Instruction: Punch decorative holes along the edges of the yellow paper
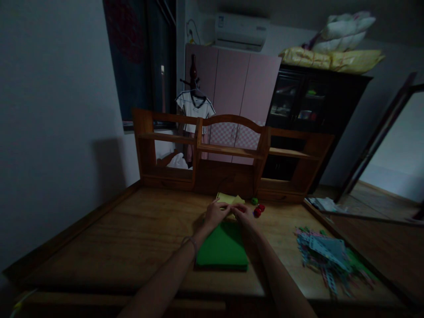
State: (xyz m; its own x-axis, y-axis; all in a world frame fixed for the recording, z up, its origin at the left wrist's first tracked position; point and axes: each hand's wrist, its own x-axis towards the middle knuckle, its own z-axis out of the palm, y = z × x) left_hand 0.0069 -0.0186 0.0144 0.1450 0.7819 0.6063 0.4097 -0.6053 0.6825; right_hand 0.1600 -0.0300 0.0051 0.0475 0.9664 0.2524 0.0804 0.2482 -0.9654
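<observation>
My left hand (216,214) and my right hand (243,213) meet with fingertips pinched together over the far end of a green, flat, folded-looking stack (223,247). Whatever lies between the fingertips is too small and dark to make out. Just beyond the fingers is a yellow notepad (225,198) with a row of binding holes at its left edge. A yellow paper corner (238,200) stands up close to my right fingers; whether they touch it, I cannot tell.
Right of my hands lie a small green item (254,201) and a shiny red item (259,211). A jumbled pile of coloured strips and pieces (324,251) covers the table's right side. A wooden shelf unit (228,152) stands along the back edge.
</observation>
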